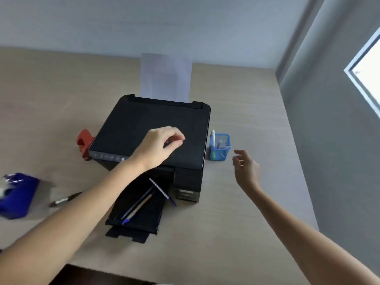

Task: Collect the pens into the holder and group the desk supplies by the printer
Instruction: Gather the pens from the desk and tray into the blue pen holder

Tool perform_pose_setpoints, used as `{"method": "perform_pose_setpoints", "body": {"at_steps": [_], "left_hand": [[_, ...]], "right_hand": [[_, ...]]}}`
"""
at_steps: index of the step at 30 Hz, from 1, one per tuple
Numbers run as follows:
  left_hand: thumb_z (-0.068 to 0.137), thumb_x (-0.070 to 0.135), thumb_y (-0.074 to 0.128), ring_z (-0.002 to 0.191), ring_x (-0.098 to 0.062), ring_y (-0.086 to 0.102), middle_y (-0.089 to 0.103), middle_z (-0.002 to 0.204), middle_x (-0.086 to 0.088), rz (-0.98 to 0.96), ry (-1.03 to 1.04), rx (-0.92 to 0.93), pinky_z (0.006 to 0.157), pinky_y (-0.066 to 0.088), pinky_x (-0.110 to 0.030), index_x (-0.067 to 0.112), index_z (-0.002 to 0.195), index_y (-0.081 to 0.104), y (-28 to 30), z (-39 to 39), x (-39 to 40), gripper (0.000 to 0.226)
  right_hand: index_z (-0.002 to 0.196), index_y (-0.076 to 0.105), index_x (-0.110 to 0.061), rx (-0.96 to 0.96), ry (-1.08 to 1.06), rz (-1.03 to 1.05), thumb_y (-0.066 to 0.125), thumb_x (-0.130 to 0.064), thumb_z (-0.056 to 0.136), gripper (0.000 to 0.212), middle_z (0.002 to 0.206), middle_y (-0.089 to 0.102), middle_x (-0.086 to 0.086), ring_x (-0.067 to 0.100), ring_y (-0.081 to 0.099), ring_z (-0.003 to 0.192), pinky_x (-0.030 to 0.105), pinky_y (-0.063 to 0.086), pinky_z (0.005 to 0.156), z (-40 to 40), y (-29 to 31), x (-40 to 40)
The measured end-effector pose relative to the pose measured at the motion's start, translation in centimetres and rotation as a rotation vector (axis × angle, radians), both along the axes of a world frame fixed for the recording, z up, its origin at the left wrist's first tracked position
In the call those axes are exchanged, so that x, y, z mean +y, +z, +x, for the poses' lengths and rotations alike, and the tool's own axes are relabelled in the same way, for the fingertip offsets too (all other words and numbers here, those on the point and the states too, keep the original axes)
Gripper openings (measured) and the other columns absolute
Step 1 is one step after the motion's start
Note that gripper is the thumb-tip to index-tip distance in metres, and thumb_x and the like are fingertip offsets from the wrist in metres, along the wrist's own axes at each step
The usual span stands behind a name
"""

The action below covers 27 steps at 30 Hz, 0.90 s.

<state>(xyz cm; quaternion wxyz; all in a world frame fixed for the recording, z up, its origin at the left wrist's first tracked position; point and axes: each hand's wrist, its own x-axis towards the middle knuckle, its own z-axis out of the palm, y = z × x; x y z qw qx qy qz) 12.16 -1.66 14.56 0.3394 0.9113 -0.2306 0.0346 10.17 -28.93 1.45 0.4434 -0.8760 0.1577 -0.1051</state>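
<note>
A black printer (144, 124) sits mid-desk with white paper (165, 77) standing in its rear feed. A blue mesh pen holder (223, 152) stands just right of it, with a white marker (213, 137) and other pens inside. Three pens lie on the printer's black output tray (148, 225): a striped one (159, 189), a dark blue one (136, 203) and a tan one (140, 206). A dark pen (64, 200) lies on the desk at left. My left hand (160, 146) hovers over the printer lid, fingers curled, holding nothing. My right hand (245, 168) hangs open beside the holder.
A red stapler-like object (83, 141) rests against the printer's left side. A blue box (17, 194) sits at the desk's left edge. A grey wall and window (368, 73) bound the desk on the right. The desk's near edge (123, 272) runs below.
</note>
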Motion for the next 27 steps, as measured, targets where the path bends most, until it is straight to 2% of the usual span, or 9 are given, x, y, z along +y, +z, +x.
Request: {"method": "perform_pose_setpoints", "body": {"at_steps": [2, 5, 8, 10, 13, 16, 19, 21, 27], "left_hand": [[0.085, 0.006, 0.068, 0.072, -0.009, 0.064, 0.069, 0.081, 0.003, 0.038, 0.157, 0.036, 0.067, 0.048, -0.010, 0.011, 0.086, 0.070, -2.4, -3.1, 4.9, 0.005], [0.082, 0.005, 0.070, 0.065, -0.018, 0.063, 0.069, 0.074, 0.001, 0.203, 0.366, 0.192, 0.065, 0.052, -0.029, 0.012, 0.079, 0.067, -8.1, -6.9, 10.1, 0.009], [0.085, 0.005, 0.068, 0.067, -0.015, 0.058, 0.065, 0.079, -0.001, 0.331, 0.405, 0.375, 0.062, 0.043, -0.020, 0.008, 0.089, 0.069, -13.3, -8.7, 12.1, 0.006], [0.086, 0.001, 0.065, 0.082, -0.026, 0.063, 0.065, 0.090, -0.012, 0.355, 0.377, 0.415, 0.072, 0.046, -0.025, -0.001, 0.097, 0.067, -16.0, -8.8, 12.5, 0.012], [0.087, -0.001, 0.058, 0.094, -0.039, 0.062, 0.058, 0.096, -0.019, 0.405, 0.329, 0.436, 0.081, 0.048, -0.038, -0.007, 0.099, 0.063, -18.0, -8.2, 12.8, 0.014], [0.091, 0.010, 0.059, 0.092, -0.040, 0.062, 0.060, 0.101, -0.022, 0.409, 0.275, 0.401, 0.080, 0.051, -0.043, -0.005, 0.099, 0.061, -18.5, -7.5, 13.6, 0.017], [0.095, 0.034, 0.048, 0.089, -0.039, 0.061, 0.060, 0.099, -0.021, 0.343, 0.251, 0.337, 0.078, 0.052, -0.043, -0.003, 0.096, 0.060, -18.4, -7.7, 13.7, 0.038], [0.091, 0.052, 0.041, 0.093, -0.032, 0.060, 0.060, 0.102, -0.013, 0.419, 0.176, 0.312, 0.078, 0.054, -0.043, 0.006, 0.099, 0.058, -18.1, -8.3, 13.4, 0.050], [0.091, 0.029, 0.059, 0.118, -0.027, 0.053, 0.053, 0.129, -0.011, 0.742, 0.091, 0.335, 0.086, 0.052, -0.038, 0.007, 0.130, 0.044, -18.3, -9.3, 12.7, 0.048]], "right_hand": [[0.097, 0.065, -0.014, -0.073, 0.123, -0.051, 0.054, -0.013, 0.090, 0.013, 0.079, 0.065, 0.003, 0.017, 0.060, 0.068, 0.025, 0.047, 0.066, -3.5, -1.6, 1.1], [0.085, 0.063, -0.016, -0.111, 0.428, -0.202, 0.057, -0.011, 0.090, 0.010, 0.075, 0.062, -0.001, 0.008, 0.049, 0.061, 0.012, 0.039, 0.061, -8.5, -3.4, 3.5], [0.089, 0.060, -0.018, -0.062, 0.705, -0.272, 0.049, -0.023, 0.095, 0.014, 0.080, 0.060, 0.001, 0.018, 0.055, 0.064, 0.030, 0.048, 0.059, -11.3, -3.9, 6.8], [0.096, 0.059, -0.017, 0.000, 0.790, -0.348, 0.045, -0.027, 0.095, 0.017, 0.089, 0.060, 0.004, 0.026, 0.060, 0.070, 0.034, 0.049, 0.061, -11.9, -3.9, 9.4], [0.104, 0.052, -0.011, 0.146, 0.808, -0.520, 0.043, -0.025, 0.095, 0.019, 0.103, 0.053, 0.010, 0.040, 0.059, 0.075, 0.043, 0.048, 0.059, -11.8, -3.5, 13.3], [0.117, 0.045, -0.008, 0.281, 0.772, -0.639, 0.045, -0.005, 0.089, 0.028, 0.114, 0.049, 0.013, 0.043, 0.060, 0.072, 0.043, 0.043, 0.052, -11.0, -3.3, 16.7], [0.132, 0.034, -0.006, 0.367, 0.654, -0.719, 0.048, 0.006, 0.080, 0.055, 0.125, 0.046, 0.018, 0.041, 0.066, 0.081, 0.040, 0.044, 0.057, -9.8, -3.2, 20.0], [0.136, 0.028, -0.006, 0.417, 0.573, -0.764, 0.049, 0.005, 0.082, 0.059, 0.127, 0.046, 0.019, 0.039, 0.068, 0.087, 0.040, 0.049, 0.062, -9.0, -3.1, 22.1], [0.124, 0.036, -0.004, 0.569, 0.409, -0.711, 0.036, 0.005, 0.088, 0.037, 0.103, 0.069, 0.017, 0.037, 0.069, 0.087, 0.043, 0.053, 0.069, -7.3, -3.7, 24.5]]}}
